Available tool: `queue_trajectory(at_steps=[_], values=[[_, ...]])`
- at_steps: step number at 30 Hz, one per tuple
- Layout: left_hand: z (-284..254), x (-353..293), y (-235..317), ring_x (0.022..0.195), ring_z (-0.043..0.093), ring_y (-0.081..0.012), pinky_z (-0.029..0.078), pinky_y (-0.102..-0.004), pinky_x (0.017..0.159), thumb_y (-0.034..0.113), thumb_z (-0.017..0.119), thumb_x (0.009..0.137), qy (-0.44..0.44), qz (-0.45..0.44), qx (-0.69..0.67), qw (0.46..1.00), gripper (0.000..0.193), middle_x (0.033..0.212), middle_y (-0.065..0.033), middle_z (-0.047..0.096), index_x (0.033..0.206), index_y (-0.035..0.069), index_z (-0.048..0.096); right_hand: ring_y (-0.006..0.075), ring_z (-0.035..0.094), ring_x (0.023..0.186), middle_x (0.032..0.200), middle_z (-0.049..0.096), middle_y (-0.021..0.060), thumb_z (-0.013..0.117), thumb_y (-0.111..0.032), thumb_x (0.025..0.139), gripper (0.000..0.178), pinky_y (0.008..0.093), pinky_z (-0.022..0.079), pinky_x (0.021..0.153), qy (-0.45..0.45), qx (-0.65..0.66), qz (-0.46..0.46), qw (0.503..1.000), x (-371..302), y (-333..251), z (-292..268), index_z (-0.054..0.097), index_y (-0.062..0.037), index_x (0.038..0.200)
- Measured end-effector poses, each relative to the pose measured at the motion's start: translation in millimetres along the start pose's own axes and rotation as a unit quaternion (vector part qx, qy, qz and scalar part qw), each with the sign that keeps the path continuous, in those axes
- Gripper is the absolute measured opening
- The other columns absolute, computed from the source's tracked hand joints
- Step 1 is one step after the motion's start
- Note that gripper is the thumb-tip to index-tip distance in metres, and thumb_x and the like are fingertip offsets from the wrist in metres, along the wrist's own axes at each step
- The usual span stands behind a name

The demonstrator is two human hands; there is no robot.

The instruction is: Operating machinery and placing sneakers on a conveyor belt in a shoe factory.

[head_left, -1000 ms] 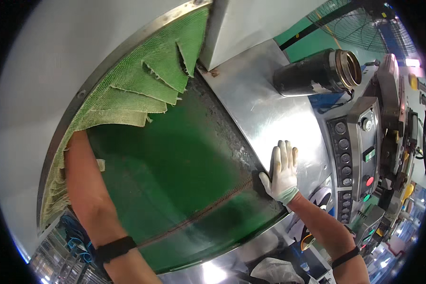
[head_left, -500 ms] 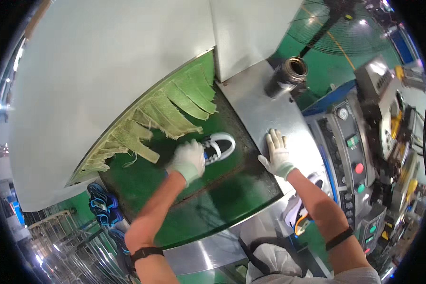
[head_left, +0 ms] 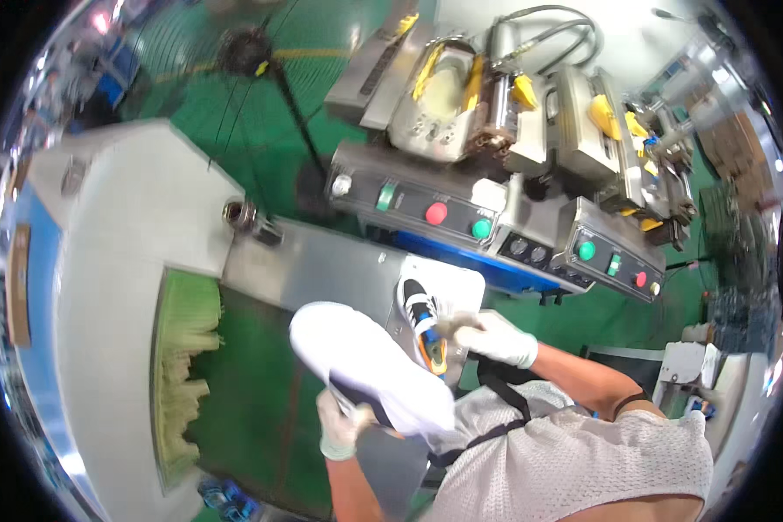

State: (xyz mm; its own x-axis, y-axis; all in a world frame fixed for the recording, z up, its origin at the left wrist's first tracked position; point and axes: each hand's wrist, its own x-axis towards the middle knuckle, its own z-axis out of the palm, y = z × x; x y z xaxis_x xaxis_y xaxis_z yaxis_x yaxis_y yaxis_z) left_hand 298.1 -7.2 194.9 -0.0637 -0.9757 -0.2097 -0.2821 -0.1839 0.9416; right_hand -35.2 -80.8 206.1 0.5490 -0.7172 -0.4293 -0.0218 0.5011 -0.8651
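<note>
My gloved left hand (head_left: pixel 344 424) is closed on the dark upper of a shoe (head_left: pixel 374 365), whose broad white sole is turned up toward me above the metal ledge. Beyond it, a second shoe (head_left: pixel 422 322), black with white straps and blue and orange parts, rests on a white surface (head_left: pixel 457 283). At that shoe's side is my right hand (head_left: pixel 496 337), also gloved, with its fingers drawn together. A small greyish-tan shape shows at its fingertips; blur hides what it is and whether the hand grips the shoe.
A green conveyor belt (head_left: pixel 257 383) runs out of a white housing hung with green cloth strips (head_left: pixel 183 374). An open can (head_left: pixel 248 217) stands on the ledge (head_left: pixel 322 265). Machines with a button panel (head_left: pixel 418 204) line the far side. Blue-black shoes (head_left: pixel 226 498) lie lower left.
The view has swung right. My left hand, earlier over a shoe on the belt, now holds a shoe sole-up. My right hand has left the metal ledge and is beside the other shoe.
</note>
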Motion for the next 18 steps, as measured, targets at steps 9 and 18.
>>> queue_trajectory(at_steps=[9,18], values=[[140,130,152,0.114,0.062,-0.0253,0.049,-0.0364,0.099,0.004,0.066,0.086,-0.101,0.213,-0.092,0.967,0.057,0.125,-0.0189,0.063,0.138,-0.007,0.047,0.0190,0.058,0.124,0.134,0.062,0.0112,0.078,-0.021,0.083,0.065,0.0360,0.047,0.105,-0.158,0.491,-0.078,0.853,-63,-16,-77,0.051,-0.0021,0.139],[233,176,135,0.117,0.062,-0.0232,0.049,-0.0340,0.101,0.005,0.061,0.095,0.037,0.052,-0.086,0.994,0.045,0.129,-0.0191,0.062,0.136,-0.008,0.049,0.0262,0.064,0.115,0.124,0.063,0.0140,0.067,-0.002,0.089,0.051,0.0422,0.052,0.100,0.043,0.419,-0.267,0.867,-27,-141,-206,0.049,-0.0007,0.136]])
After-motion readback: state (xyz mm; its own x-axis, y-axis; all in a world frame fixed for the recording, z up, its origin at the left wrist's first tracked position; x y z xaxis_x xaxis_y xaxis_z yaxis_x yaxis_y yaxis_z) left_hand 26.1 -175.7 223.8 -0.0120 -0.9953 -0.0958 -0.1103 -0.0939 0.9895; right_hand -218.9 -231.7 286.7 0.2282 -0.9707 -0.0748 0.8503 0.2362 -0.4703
